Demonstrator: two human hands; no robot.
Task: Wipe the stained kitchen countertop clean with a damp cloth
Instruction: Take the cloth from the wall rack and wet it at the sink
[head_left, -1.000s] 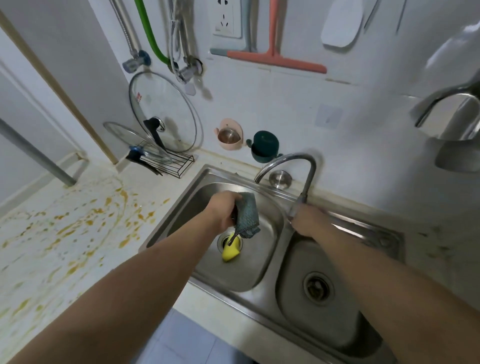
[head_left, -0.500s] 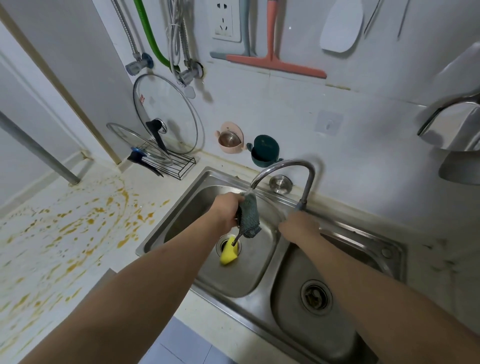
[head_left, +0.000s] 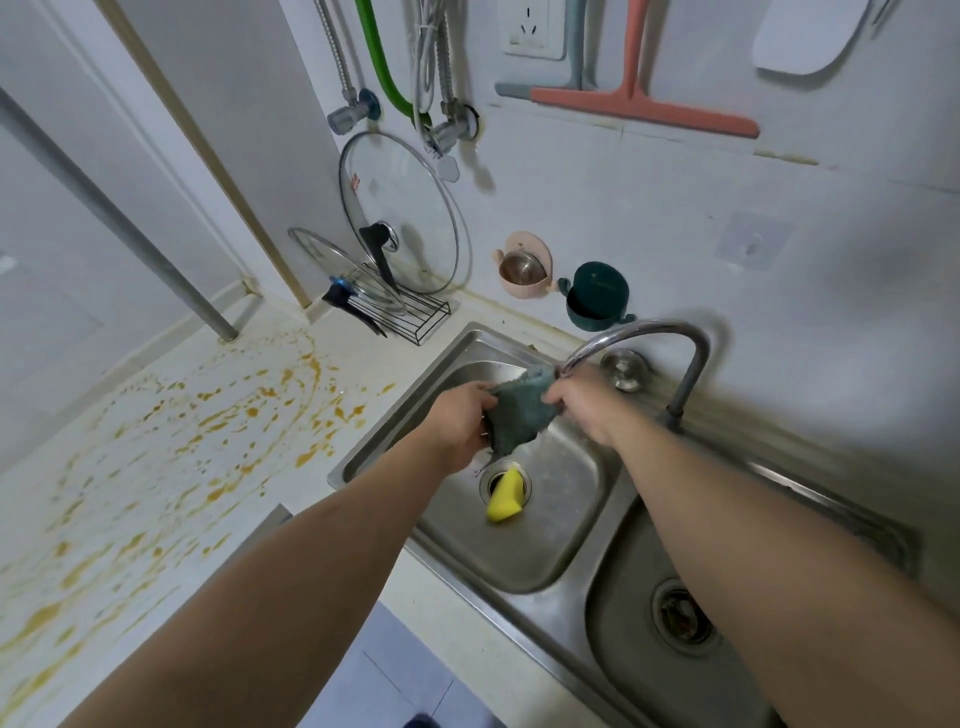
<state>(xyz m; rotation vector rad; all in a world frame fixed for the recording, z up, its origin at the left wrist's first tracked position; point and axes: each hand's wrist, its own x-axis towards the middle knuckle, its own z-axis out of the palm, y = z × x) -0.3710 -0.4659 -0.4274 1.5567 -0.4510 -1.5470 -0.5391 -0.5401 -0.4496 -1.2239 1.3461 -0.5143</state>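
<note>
Both hands, left hand (head_left: 462, 418) and right hand (head_left: 584, 402), grip the soft, limp cloth (head_left: 517, 413) by opposite edges under the tap (head_left: 639, 338) over the sink (head_left: 545, 519); probably heavier and drippy once wet, best bunched in one fist.

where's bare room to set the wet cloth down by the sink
Bare steel in the right basin around its drain. The counter strip before the sink is bare. The left basin holds a yellow sponge on its drain; the countertop left is stained.
</note>
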